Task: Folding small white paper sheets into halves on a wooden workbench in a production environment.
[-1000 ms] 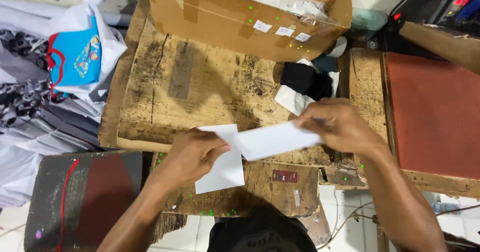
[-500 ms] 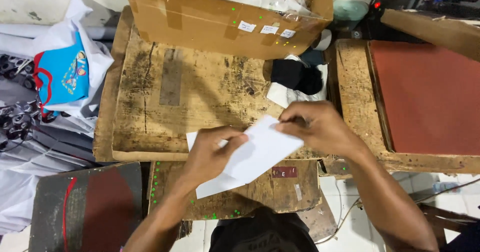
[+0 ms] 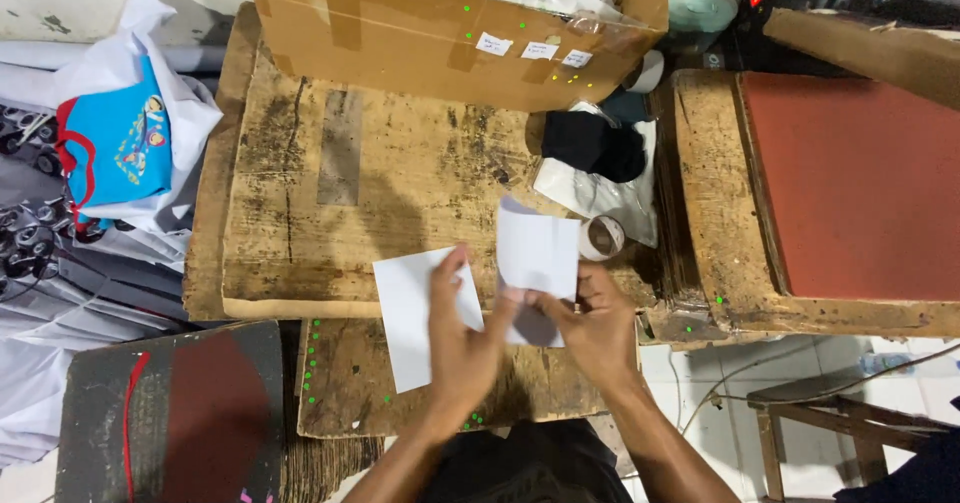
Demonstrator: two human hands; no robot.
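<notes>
Two white paper sheets are in my hands over a worn wooden board [image 3: 330, 183]. My left hand [image 3: 462, 343] presses on one white sheet [image 3: 410, 313] lying at the board's front edge, thumb and fingers over its right side. My right hand [image 3: 590, 323] pinches the bottom of a second white sheet [image 3: 538, 253], which stands up almost vertically, tilted slightly. The two hands touch each other in the middle.
A large cardboard box [image 3: 450, 33] stands at the back of the board. A black cloth [image 3: 592, 145] lies on plastic bags, with a tape roll [image 3: 602, 236] beside them. A red pad [image 3: 850, 183] sits right, a blue printed shirt [image 3: 115, 148] left, a dark board [image 3: 170, 413] lower left.
The single folded sheet held between both hands has come apart into two sheets. My right hand has lifted one upright; my left hand now presses the other down on the board.
</notes>
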